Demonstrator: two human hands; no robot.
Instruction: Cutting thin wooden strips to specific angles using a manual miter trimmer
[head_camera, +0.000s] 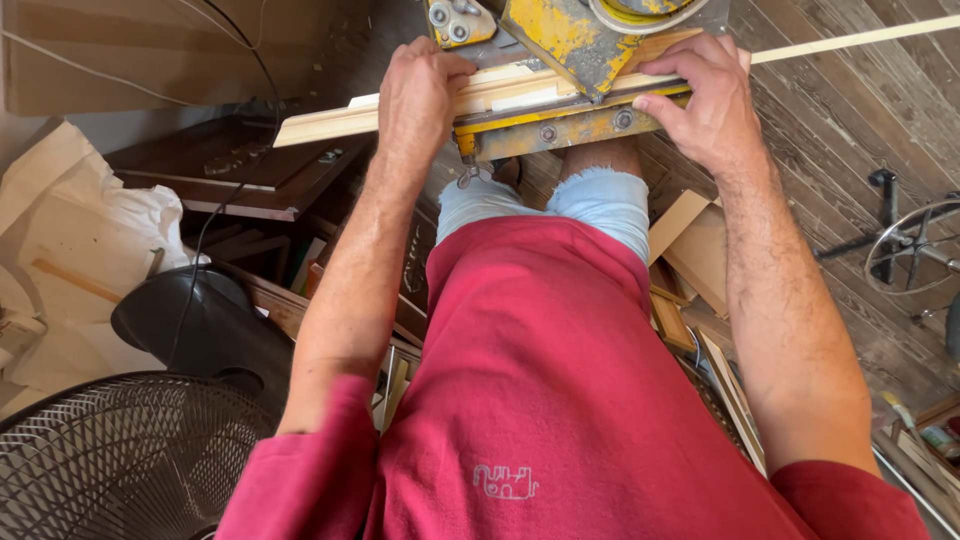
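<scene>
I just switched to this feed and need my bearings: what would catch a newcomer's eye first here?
Top centre, a worn yellow machine with a pale wooden moulding strip lying across it, pressed down by the left hand and the right hand on either side. The person's red shirt fills the lower middle. A dark fan grille sits bottom left, and loose wood offcuts lie on the plank floor at right.
</scene>
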